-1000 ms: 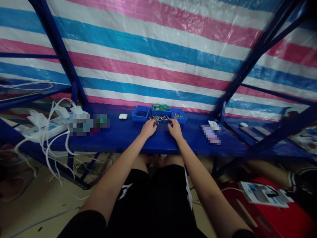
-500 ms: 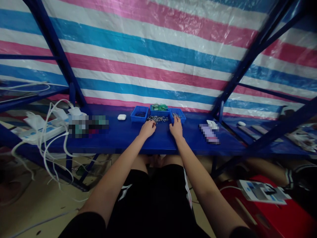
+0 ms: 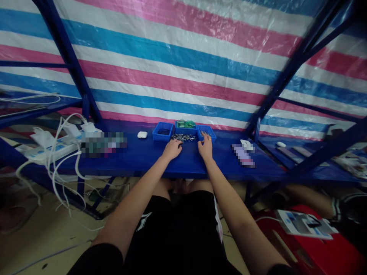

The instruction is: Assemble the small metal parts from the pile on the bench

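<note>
Broadly, a striped sheet (image 3: 172, 57) backs the blue table (image 3: 129, 162), whose left end is crowded by a power strip (image 3: 54, 151) and tangled cables (image 3: 54, 168); pixelated items beside them can't be made out. The right hand (image 3: 205, 147), fingers slightly spread, partly hides the right tray (image 3: 212, 139) and its contents; the left hand (image 3: 172, 148), fingers curled, covers the near-left edge of the metal pile (image 3: 185, 137), between the left tray (image 3: 162, 138) and right tray. Whether either grips anything, I cannot tell
</note>
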### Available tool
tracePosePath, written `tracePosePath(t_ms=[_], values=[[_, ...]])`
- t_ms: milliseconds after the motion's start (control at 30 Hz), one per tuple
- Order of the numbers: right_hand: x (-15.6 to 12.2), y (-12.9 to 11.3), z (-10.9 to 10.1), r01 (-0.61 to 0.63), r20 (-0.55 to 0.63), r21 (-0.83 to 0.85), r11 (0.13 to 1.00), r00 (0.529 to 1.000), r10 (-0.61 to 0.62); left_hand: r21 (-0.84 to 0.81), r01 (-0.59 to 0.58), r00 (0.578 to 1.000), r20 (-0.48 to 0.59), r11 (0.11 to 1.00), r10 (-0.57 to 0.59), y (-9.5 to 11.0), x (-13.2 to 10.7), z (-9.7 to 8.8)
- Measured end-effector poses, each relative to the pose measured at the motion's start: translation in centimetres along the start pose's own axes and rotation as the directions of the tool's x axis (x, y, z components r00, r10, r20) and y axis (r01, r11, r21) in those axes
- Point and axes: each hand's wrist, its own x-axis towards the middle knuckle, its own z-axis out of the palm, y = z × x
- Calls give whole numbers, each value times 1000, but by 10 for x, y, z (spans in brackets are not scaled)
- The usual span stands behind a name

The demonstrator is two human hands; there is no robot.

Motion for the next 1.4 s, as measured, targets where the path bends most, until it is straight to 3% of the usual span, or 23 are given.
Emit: tracePosePath(t_ms=[100,267,467,967,1400], values=[[1,-2,-1,30,53,57,998,998,-33,34,-35,999,35,999,33,-1,0,1],[-2,0,6,77,294,120,990,950,-109,53,-29,998,48,998,27,0,1,-2],[-4,-1,8,91,382,87,992,917,-117,22,-14,999,41,1000,13,-1,2,-1],[-5,-4,5,90,411,74,993,905,-113,130,-58,996,69,990,49,5,-1,-4],[-4,0,8,95,410,73,993,904,-116,60,-72,997,31,996,70,2,0,-2]])
